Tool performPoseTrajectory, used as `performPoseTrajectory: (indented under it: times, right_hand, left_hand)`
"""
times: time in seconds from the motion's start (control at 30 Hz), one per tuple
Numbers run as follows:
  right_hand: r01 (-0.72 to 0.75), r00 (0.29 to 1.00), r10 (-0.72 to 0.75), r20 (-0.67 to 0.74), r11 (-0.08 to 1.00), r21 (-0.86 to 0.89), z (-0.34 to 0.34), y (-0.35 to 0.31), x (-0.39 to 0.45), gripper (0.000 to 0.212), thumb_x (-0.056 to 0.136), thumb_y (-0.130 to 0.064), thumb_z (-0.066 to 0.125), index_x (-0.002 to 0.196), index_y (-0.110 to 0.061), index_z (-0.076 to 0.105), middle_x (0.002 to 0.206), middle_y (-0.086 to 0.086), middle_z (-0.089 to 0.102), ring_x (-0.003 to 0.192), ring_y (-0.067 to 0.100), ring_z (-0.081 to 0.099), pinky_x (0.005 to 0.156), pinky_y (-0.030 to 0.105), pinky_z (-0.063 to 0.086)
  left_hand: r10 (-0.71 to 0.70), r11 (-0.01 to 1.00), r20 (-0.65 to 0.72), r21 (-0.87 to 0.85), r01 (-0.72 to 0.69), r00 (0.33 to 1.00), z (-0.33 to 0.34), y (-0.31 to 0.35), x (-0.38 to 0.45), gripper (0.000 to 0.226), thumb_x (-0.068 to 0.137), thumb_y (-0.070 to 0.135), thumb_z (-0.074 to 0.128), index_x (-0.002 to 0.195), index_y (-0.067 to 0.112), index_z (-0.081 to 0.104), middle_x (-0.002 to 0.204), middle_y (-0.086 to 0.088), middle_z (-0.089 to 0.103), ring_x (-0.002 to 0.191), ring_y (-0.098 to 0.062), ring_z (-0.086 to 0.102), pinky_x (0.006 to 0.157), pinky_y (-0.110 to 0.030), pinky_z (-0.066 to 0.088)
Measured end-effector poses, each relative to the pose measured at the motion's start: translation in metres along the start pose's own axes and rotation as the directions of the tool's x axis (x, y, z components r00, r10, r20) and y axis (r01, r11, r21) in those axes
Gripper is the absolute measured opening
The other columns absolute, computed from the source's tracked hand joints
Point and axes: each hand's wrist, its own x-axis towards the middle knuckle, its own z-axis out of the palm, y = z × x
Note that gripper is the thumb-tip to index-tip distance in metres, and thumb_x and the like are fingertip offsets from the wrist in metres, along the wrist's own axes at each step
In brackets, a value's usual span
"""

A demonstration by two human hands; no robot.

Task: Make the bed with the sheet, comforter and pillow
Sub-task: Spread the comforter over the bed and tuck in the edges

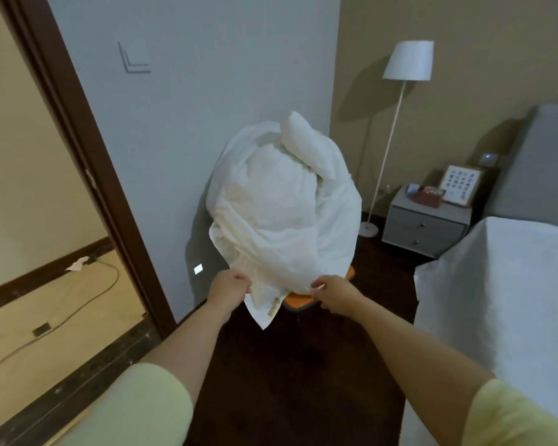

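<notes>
While the comforter [284, 214] sits bundled ahead, left hand [231, 289] and right hand [334, 296] pinch its lower edge.

No readable text anywhere. Framed card [460, 185] at nightstand [427, 225] back edge carries rows of small dark marks, too blurred to read.

1. There is one view only, from a wide-angle camera worn on the person's head.
2. It faces forward and down along both forearms toward a wall [207, 123] and the dark floor [287, 381].
3. The hands sit near mid-frame, at arm's reach.
4. Straight lines bow toward the edges, as at the door frame [78, 149] on the left.
</notes>
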Motion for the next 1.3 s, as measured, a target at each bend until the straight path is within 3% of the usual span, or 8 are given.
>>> performPoseTrajectory:
  times: [0.2,0.27,0.4,0.63,0.83,1.0,1.2,1.3]
  right_hand:
    - [-0.096,0.98,0.11,-0.168,0.991,0.089,-0.07,-0.033,0.153,0.058,0.094,-0.036,0.053,0.143,-0.012,0.033,0.142,0.009,0.047,0.12,0.025,0.053,0.095,0.031,0.044]
    - [-0.083,0.968,0.108,-0.226,0.99,0.117,-0.092,-0.038,0.185,0.063,0.093,-0.037,0.054,0.145,-0.013,0.029,0.146,0.008,0.041,0.128,0.025,0.047,0.099,0.031,0.041]
    - [-0.119,0.93,0.145,-0.338,0.988,0.097,-0.147,-0.029,0.245,0.072,0.089,-0.04,0.059,0.148,-0.016,0.024,0.152,0.006,0.033,0.137,0.024,0.038,0.107,0.033,0.036]
    - [0.008,0.893,0.07,-0.444,0.985,0.17,-0.217,-0.045,0.403,0.09,0.083,-0.05,0.063,0.151,-0.022,0.011,0.159,0.004,0.011,0.145,0.026,0.019,0.115,0.044,0.024]
    - [0.167,0.879,-0.185,-0.439,0.983,-0.079,-0.255,-0.119,0.546,0.111,0.071,-0.057,0.07,0.149,-0.036,-0.006,0.16,0.0,-0.01,0.148,0.028,0.0,0.116,0.053,0.013]
    - [0.041,0.968,-0.09,-0.236,0.978,-0.204,-0.246,-0.149,0.624,0.127,0.065,-0.065,0.071,0.144,-0.039,-0.026,0.158,0.003,-0.023,0.147,0.036,-0.009,0.112,0.065,0.005]
    - [-0.076,0.997,0.068,-0.047,0.972,-0.22,-0.202,-0.152,0.671,0.14,0.059,-0.069,0.071,0.145,-0.022,-0.03,0.153,0.001,-0.034,0.147,0.031,-0.015,0.112,0.067,0.008]
    - [-0.155,0.984,0.135,-0.113,0.97,-0.187,-0.199,-0.153,0.685,0.136,0.064,-0.067,0.069,0.146,-0.016,-0.028,0.155,-0.001,-0.029,0.148,0.028,-0.012,0.114,0.064,0.01]
  left_hand:
    - [0.091,0.995,-0.004,0.032,-0.09,0.996,0.004,0.069,0.186,0.02,0.083,0.006,0.056,0.068,0.018,0.056,0.073,-0.007,0.058,0.084,-0.038,0.059,0.072,-0.028,0.039]
    - [0.132,0.988,-0.008,0.079,-0.131,0.991,0.005,0.1,0.24,0.005,0.085,0.008,0.057,0.087,0.01,0.061,0.091,-0.014,0.063,0.09,-0.036,0.058,0.072,-0.026,0.037]
    - [0.201,0.975,0.031,0.092,-0.203,0.979,0.028,0.171,0.327,0.037,0.09,0.013,0.057,0.124,0.003,0.05,0.1,-0.008,0.052,0.08,-0.022,0.051,0.075,-0.026,0.036]
    - [0.282,0.959,0.044,0.009,-0.283,0.958,0.09,0.249,0.467,0.063,0.09,0.03,0.059,0.144,0.014,0.03,0.147,-0.015,0.032,0.133,-0.033,0.038,0.107,-0.043,0.038]
    - [0.254,0.964,-0.179,0.124,-0.234,0.951,0.07,0.291,0.574,0.068,0.089,0.029,0.061,0.146,0.011,0.028,0.148,-0.017,0.031,0.135,-0.036,0.033,0.107,-0.046,0.035]
    - [0.158,0.965,-0.22,0.24,-0.103,0.963,0.036,0.29,0.668,0.088,0.082,0.044,0.066,0.149,0.011,0.021,0.155,-0.013,0.023,0.144,-0.032,0.022,0.116,-0.05,0.024]
    - [0.006,0.961,-0.1,0.275,0.022,0.995,0.03,0.301,0.767,0.117,0.073,0.054,0.071,0.152,0.011,-0.004,0.16,-0.011,0.0,0.148,-0.036,0.0,0.12,-0.051,0.009]
    - [-0.065,0.967,0.036,0.247,0.054,0.997,0.028,0.294,0.805,0.116,0.069,0.045,0.079,0.151,0.004,0.009,0.154,-0.02,0.026,0.14,-0.037,0.03,0.114,-0.048,0.029]
